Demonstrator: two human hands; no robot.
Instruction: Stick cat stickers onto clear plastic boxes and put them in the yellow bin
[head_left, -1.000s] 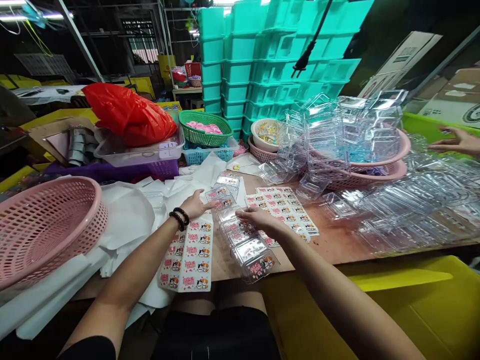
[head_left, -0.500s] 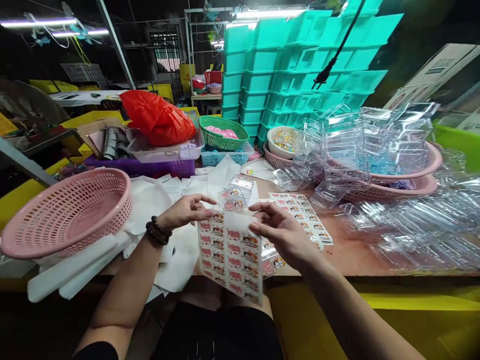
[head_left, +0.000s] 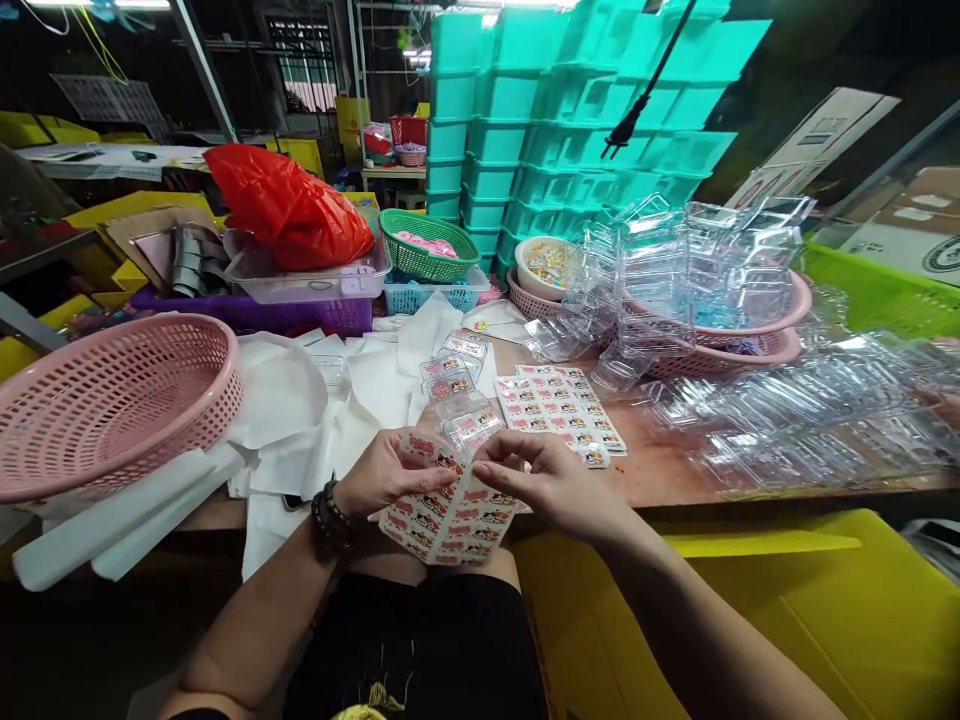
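Note:
My left hand (head_left: 386,475) grips a sticker sheet (head_left: 435,530), thumb in front and fingers behind. The sheet is printed with rows of small pink lettering and orange-and-black cartoon labels, and its top left part curls over. At its upper right, my right hand (head_left: 544,480) has thumb and forefinger pinched at the sheet; whether a single sticker is between the fingertips is hidden. Just beyond the hands, several small clear plastic boxes (head_left: 474,425) with the same labels lie in a row. A pile of sticker sheets (head_left: 555,405) lies flat to their right.
Many clear plastic cases (head_left: 810,400) cover the table's right side, beside stacked pink baskets (head_left: 799,300). White backing paper (head_left: 277,400) and a pink basket (head_left: 120,390) are on the left. Behind stand a red bag (head_left: 289,215), green basket (head_left: 427,250) and teal bins (head_left: 517,140).
The sheet has gone from hanging nearly flat to bent and curled in my left hand. My right fingers have closed into a pinch at it. The view has turned slightly right and down.

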